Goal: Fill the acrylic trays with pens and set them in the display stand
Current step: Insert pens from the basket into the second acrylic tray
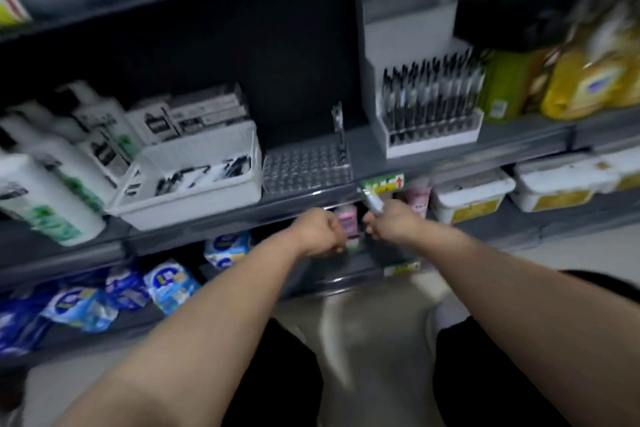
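Note:
A clear acrylic tray (306, 168) with a grid of holes sits on the middle shelf, and one pen (337, 125) stands at its back right corner. To its right, the white display stand (412, 55) holds a tray packed with dark pens (431, 94). Left of the clear tray, a white bin (194, 184) contains loose pens. My right hand (393, 222) grips a pale pen (372, 201) just below the shelf edge, its tip pointing up and left. My left hand (322, 232) is curled into a fist beside it, and nothing shows in it. The picture is motion-blurred.
White bottles (52, 184) and boxed goods (194, 114) crowd the shelf's left end. Yellow and green packets (571, 80) sit to the right of the stand. Lidded tubs (471, 194) and blue packs (166, 284) fill the lower shelves. A price tag (384, 182) hangs on the shelf edge.

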